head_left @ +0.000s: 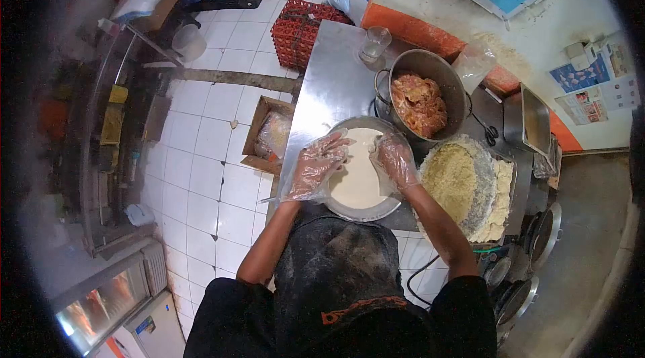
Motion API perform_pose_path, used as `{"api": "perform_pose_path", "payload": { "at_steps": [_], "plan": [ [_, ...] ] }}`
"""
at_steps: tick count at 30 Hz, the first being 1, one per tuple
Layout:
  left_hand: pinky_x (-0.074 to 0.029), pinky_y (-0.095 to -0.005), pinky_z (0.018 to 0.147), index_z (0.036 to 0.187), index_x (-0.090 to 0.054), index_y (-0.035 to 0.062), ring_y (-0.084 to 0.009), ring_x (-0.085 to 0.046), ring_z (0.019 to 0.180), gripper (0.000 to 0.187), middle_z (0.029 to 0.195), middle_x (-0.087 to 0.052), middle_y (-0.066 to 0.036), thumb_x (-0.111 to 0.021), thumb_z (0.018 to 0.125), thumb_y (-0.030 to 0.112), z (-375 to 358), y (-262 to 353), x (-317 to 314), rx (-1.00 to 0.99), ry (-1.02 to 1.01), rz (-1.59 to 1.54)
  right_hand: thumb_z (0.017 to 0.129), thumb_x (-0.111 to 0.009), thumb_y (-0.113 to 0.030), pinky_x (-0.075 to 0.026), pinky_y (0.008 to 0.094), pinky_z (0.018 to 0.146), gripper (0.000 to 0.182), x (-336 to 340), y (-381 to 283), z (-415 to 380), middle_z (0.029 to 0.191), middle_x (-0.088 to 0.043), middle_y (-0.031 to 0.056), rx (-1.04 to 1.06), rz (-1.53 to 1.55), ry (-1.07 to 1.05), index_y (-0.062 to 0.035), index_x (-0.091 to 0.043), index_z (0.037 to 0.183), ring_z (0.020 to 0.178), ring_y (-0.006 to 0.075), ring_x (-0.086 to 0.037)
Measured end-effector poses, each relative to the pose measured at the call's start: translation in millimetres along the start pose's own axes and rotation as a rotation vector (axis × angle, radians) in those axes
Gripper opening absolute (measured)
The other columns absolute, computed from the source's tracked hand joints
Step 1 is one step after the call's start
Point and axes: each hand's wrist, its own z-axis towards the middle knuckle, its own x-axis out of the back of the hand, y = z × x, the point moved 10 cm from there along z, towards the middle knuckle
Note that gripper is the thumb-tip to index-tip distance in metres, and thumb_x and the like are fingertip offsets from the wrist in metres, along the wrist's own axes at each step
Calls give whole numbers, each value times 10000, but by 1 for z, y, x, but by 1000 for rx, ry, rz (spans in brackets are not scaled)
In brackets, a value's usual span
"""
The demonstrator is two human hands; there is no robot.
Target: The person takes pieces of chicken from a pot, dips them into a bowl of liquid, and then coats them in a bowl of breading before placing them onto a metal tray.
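A wide metal bowl [366,215] of smooth, cream-coloured batter [359,180] stands at the front of the steel table. Both my hands wear loose clear plastic gloves. Over the bowl's left rim, my left hand [317,166] is open, its fingers stretched towards the batter and holding nothing. My right hand [396,160] is over the right side of the bowl with its fingers curled inward; I cannot tell what, if anything, they hold. Just beyond the bowl is a deep pot [463,106] of raw, marinated meat [420,104]. To the right of my right hand lies a basin of pale, crumbly flour [450,180].
A clear glass [375,42] stands at the steel table's [326,82] back. Black-handled scissors [491,133] and a metal tray [534,119] lie right of the pot. Red crates [295,34] and a cardboard box [254,140] sit on the tiled floor to the left.
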Motion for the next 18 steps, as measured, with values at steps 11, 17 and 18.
{"api": "perform_pose_path", "payload": {
  "at_steps": [11, 17, 18],
  "plan": [
    [-597, -273, 801, 1493, -431, -91, -190, -710, 1053, 612, 1362, -658, -183, -704, 965, 52, -2, 3, -5, 56, -8, -187, 909, -565, -91, -561, 459, 712, 200, 55, -20, -17, 965, -700, 176, 347, 105, 424, -18, -682, 1053, 833, 341, -703],
    [-595, -270, 809, 1491, -435, -87, -204, -709, 1072, 604, 1372, -650, -183, -700, 969, 58, 0, -31, -2, 123, 78, -207, 937, -556, -107, -572, 446, 745, 207, -37, 8, -7, 1012, -713, 151, 293, -244, 504, -43, -684, 1087, 854, 325, -713],
    [-595, -271, 817, 1492, -436, -85, -206, -708, 1073, 604, 1367, -651, -185, -700, 966, 54, 0, -31, -1, 148, 82, -198, 937, -556, -107, -572, 446, 745, 207, -30, 6, -6, 1012, -713, 151, 293, -244, 507, -43, -684, 1087, 854, 325, -713]
  ]
}}
